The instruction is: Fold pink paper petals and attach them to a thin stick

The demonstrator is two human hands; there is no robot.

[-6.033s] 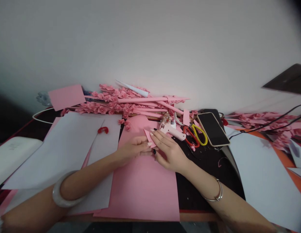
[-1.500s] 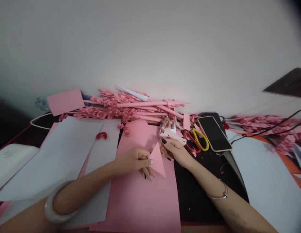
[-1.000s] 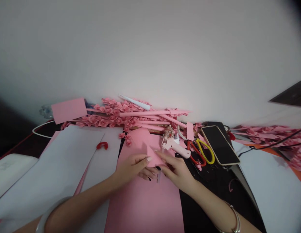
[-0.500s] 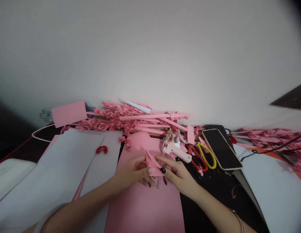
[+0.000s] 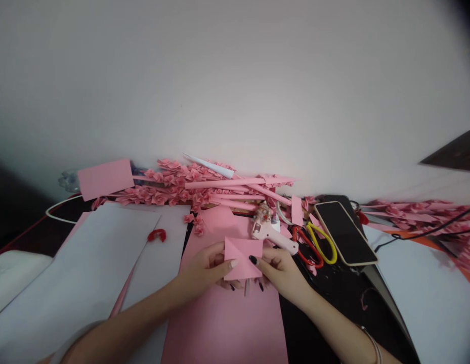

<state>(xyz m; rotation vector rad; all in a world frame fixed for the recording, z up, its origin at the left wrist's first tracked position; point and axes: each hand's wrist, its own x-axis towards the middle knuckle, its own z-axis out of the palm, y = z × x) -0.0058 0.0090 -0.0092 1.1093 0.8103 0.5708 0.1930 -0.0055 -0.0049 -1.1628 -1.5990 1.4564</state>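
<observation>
Between my two hands is a small square of pink paper, opened out flat with a diagonal crease across it. My left hand grips its left edge, thumb on top and fingers behind. On the right side, my right hand pinches the paper with its dark-nailed thumb on the face. A narrow clear strip shows just below the square; what holds it is hidden. Under the hands lies a large pink sheet. The pale pink glue gun rests just beyond my right hand.
Pink paper flowers and rolled paper stems pile along the wall. Right of the glue gun lie scissors with red and yellow handles and a phone. White sheets cover the left, with a red curved piece on them.
The pink square was folded diagonally with a corner raised; now it is spread flat, facing me. Both hands stay on it, and my right thumb has shifted slightly upward.
</observation>
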